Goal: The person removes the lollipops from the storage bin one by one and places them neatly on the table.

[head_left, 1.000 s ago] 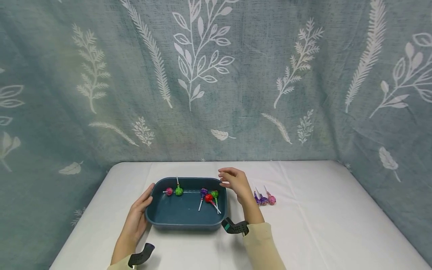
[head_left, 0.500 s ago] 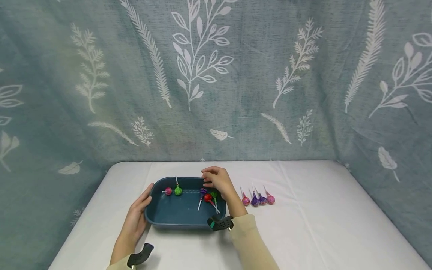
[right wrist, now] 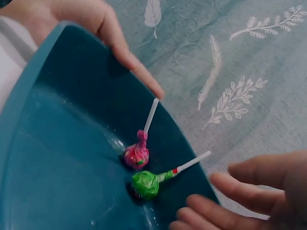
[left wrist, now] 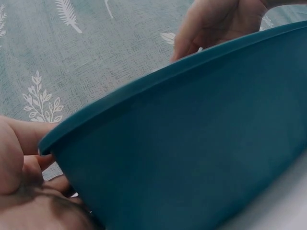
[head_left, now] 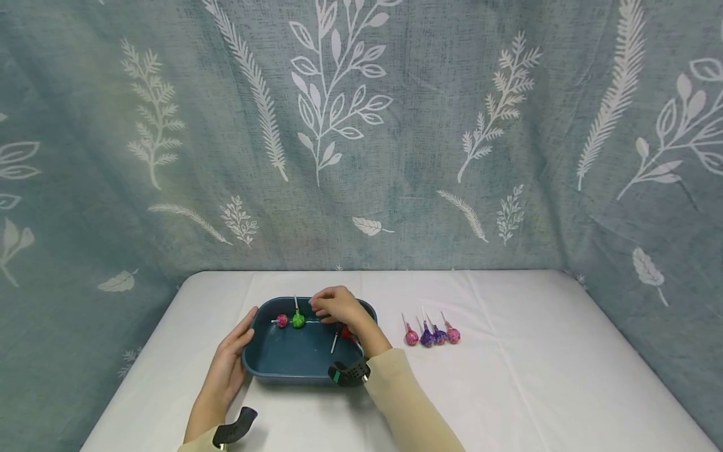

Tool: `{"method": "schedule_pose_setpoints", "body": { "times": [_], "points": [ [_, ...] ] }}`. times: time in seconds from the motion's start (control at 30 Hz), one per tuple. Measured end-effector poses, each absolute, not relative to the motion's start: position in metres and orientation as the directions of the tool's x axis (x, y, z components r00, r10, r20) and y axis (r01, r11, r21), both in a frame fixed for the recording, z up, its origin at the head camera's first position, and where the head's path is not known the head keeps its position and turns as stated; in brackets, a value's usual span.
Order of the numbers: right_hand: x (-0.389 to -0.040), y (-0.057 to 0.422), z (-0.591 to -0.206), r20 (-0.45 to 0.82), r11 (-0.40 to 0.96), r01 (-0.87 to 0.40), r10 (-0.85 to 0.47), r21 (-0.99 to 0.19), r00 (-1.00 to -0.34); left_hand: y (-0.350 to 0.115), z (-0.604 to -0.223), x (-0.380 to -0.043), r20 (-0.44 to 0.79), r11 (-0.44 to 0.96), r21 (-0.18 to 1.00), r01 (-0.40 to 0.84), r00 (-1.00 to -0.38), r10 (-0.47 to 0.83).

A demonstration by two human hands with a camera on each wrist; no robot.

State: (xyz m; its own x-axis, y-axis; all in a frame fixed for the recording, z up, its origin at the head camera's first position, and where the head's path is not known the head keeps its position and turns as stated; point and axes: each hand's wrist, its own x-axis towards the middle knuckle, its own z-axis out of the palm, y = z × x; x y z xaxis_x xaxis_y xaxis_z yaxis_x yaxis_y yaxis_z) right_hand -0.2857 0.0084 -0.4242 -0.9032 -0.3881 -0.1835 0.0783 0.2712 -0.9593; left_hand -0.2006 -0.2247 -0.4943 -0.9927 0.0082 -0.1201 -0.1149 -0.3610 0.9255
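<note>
A dark teal bin (head_left: pixel 288 351) stands on the table. My left hand (head_left: pixel 226 361) rests along its left outer wall, fingers extended. My right hand (head_left: pixel 341 307) hovers over the far right part of the bin, holding nothing, fingers slightly bent. Just beyond its fingertips lie a green lollipop (right wrist: pixel 145 185), its stick leaning on the bin wall, and a pink lollipop (right wrist: pixel 136 155) beside it. A red lollipop (head_left: pixel 346 333) shows partly beneath the right hand; other lollipops there are mostly hidden by the hand.
To the right of the bin, a row of lollipops lies on the white tablecloth: a pink lollipop (head_left: pixel 411 338), two purple ones and another pink lollipop (head_left: pixel 454 335). A leaf-patterned curtain (head_left: pixel 361 157) hangs behind the table.
My right hand has moved left from the bin's right rim to over its inside, nearer the green lollipop. The row on the table is uncovered. My left hand stays at the bin.
</note>
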Motion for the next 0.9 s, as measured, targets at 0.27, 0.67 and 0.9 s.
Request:
{"method": "schedule_pose_setpoints", "body": {
  "times": [0.27,0.67,0.9],
  "points": [
    [-0.287,-0.002,-0.431,-0.244,0.360,0.058,-0.497,-0.931,-0.833,-0.224,-0.495,-0.201,-0.128,-0.366,0.923,-0.118,-0.992,-0.001],
    [-0.281,-0.013,-0.436,-0.261,0.417,0.032,-0.505,-0.908,-0.822,-0.224,-0.497,-0.202,-0.131,-0.356,0.927,-0.121,-0.991,-0.003],
    [-0.280,-0.014,-0.443,-0.256,0.413,0.036,-0.491,-0.910,-0.833,-0.224,-0.497,-0.202,-0.128,-0.362,0.925,-0.118,-0.992,-0.005]
  ]
}}
